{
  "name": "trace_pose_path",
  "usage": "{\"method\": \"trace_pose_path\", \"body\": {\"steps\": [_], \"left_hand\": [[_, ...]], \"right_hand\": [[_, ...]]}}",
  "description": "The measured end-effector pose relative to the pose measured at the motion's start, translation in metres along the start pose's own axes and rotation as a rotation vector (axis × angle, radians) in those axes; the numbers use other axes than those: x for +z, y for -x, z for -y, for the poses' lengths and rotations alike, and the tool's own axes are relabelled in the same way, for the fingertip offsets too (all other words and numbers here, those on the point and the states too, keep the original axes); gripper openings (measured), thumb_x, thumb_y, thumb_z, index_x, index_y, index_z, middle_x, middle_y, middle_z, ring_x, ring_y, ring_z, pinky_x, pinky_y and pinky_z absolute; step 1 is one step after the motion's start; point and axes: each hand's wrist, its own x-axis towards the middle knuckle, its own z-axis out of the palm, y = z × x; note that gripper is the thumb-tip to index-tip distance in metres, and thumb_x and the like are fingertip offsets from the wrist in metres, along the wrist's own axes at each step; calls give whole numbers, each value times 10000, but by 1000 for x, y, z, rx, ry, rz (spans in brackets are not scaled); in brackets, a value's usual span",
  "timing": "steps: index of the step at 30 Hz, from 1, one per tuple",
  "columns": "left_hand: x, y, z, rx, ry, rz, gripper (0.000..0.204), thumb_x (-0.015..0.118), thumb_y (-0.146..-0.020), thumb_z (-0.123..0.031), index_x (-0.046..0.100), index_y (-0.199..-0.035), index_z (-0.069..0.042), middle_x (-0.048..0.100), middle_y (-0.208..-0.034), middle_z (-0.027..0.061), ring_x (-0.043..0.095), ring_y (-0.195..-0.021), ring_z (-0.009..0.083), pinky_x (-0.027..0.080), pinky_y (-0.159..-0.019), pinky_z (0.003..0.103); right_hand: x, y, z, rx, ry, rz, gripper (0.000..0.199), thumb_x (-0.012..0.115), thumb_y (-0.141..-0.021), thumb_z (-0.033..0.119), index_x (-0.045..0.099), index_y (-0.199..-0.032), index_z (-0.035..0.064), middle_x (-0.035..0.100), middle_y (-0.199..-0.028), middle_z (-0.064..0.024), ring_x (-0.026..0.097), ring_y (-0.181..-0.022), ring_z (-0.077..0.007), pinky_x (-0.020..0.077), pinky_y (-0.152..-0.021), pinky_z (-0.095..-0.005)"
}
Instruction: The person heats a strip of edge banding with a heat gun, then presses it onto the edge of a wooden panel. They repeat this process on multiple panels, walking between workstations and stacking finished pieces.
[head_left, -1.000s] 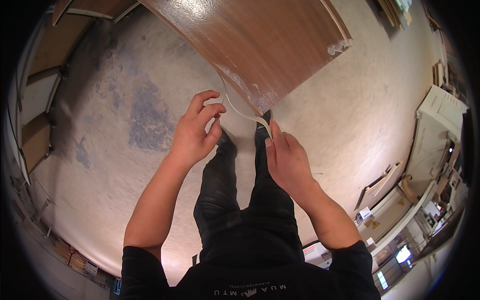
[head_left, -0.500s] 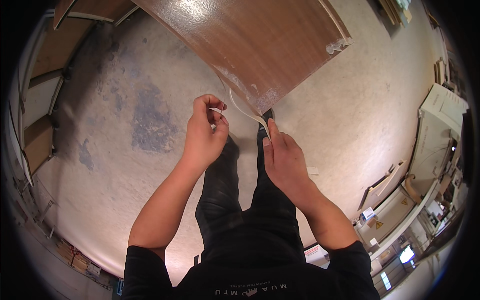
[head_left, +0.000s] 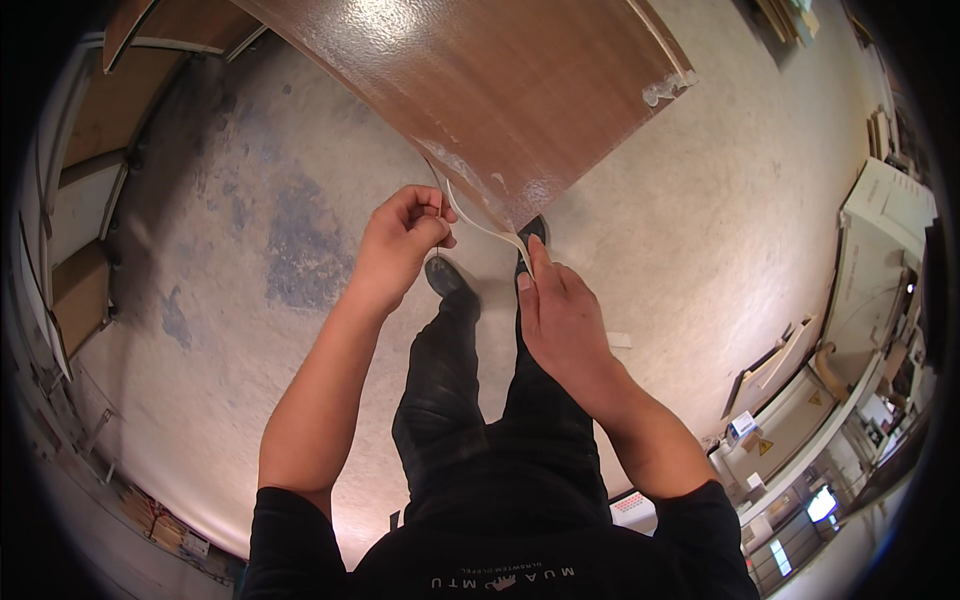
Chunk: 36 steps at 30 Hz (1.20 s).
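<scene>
A glossy brown wood panel stands in front of me, its lower corner just above my shoes. A thin pale edge strip curls off the panel's left edge near that corner. My left hand pinches the strip at its upper part, fingers closed beside the panel edge. My right hand holds the strip's lower end between thumb and forefinger, just under the corner. White residue marks the edge where the strip has come away.
A worn concrete floor lies below. Wooden boards and frames lean at the left. Pale cabinets and machines stand at the right, with flat offcuts on the floor near them.
My left hand has closed from spread fingers into a pinch on the strip and shifted slightly right toward the panel edge. My right hand stays on the strip's lower end.
</scene>
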Motion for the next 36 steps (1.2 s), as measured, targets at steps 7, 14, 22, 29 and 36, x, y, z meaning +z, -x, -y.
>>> {"method": "trace_pose_path", "body": {"steps": [7,14,22,29,36], "left_hand": [[1,-3,-7,-15,68,6,262,524,-854,12,555,-1114,31,549,-858,1,523,-665,94,513,-668,277],[4,1,-16,-124,135,1,190,609,-912,-143,607,-1047,-10,498,-780,-17,507,-666,96,524,-696,296],[5,-2,-13,-149,175,-6,156,698,-899,-205,620,-929,-73,531,-735,-49,509,-595,60,514,-630,264],[4,-3,-16,-183,183,-3,157,701,-897,-214,602,-874,-95,536,-701,-41,528,-590,73,519,-624,267],[4,-5,-17,-216,201,-7,153,705,-892,-204,596,-869,-99,551,-684,-30,546,-596,85,496,-628,264]], "right_hand": [[0,2,5,48,-20,43,488,526,-961,213,445,-1385,-15,616,-928,-218,623,-866,-385,521,-752,-492],[6,4,7,24,-44,3,483,509,-978,225,435,-1386,-23,619,-934,-206,615,-879,-386,517,-758,-500],[9,5,7,1,-35,9,485,519,-975,207,428,-1380,-44,624,-922,-202,614,-884,-379,520,-756,-489],[7,4,9,2,-37,-7,488,531,-968,198,431,-1379,-44,620,-923,-205,614,-882,-376,518,-758,-485],[12,5,4,-11,-70,-42,483,519,-975,209,438,-1378,-44,617,-919,-199,610,-874,-372,510,-762,-476]]}}
